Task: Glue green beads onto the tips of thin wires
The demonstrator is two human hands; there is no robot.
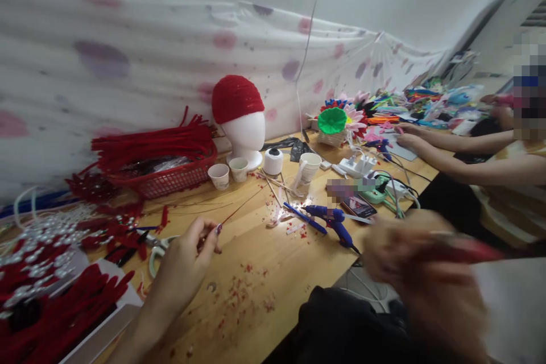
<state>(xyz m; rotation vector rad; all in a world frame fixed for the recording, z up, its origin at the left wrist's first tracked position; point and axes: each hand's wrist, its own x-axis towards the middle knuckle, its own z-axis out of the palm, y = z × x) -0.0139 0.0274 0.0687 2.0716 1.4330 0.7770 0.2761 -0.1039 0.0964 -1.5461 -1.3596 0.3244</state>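
Note:
My left hand (187,259) hovers over the wooden table (264,273), fingers pinched on the end of a thin dark red wire (243,205) that runs away toward the paper cups. My right hand (409,261) is low at the right, smeared by motion, and seems closed around a red stick-like thing (473,251) I cannot make out. A blue glue gun (335,222) lies between the two hands. Scissors (157,247) lie just left of my left hand. Red scraps dot the table below it.
A red basket (170,179) of red pipe cleaners stands at the back left, and a white foam head with a red cap (241,119) behind two paper cups (228,173). Pearl strands and red pieces fill the left edge. Another person's arms (452,148) work at the right among colourful flowers.

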